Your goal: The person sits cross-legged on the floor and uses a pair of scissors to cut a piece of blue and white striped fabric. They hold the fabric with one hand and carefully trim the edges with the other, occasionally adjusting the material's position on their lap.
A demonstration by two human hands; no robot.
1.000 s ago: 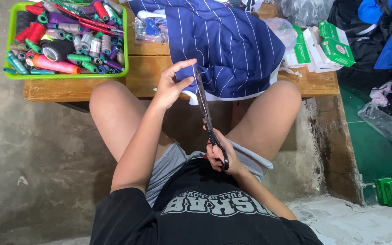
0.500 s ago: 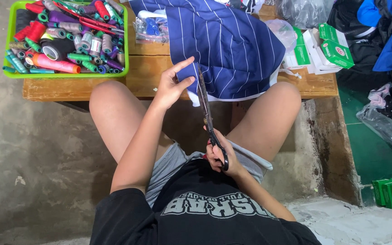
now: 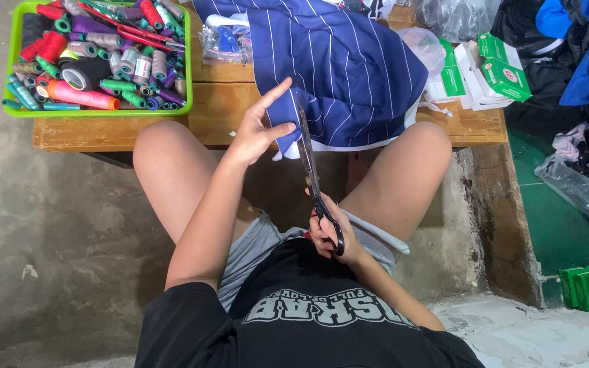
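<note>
Evidently the navy-blue white-pinstriped cloth (image 3: 349, 68), draped over the wooden surface (image 3: 226, 109), is soft, light and limp, so it needs pinching taut close to the cut. The left hand (image 3: 257, 133) reaches forward, pinching its hanging edge; the right hand (image 3: 332, 235), drawn near the belly, grips long black steel scissors (image 3: 311, 174) whose blades meet that edge.

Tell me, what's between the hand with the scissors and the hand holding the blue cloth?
Only the long dark scissors run from the right hand up to the left hand pinching the striped cloth.

left hand (image 3: 257, 133) index finger has lifted off the striped cloth (image 3: 335, 75).
</note>
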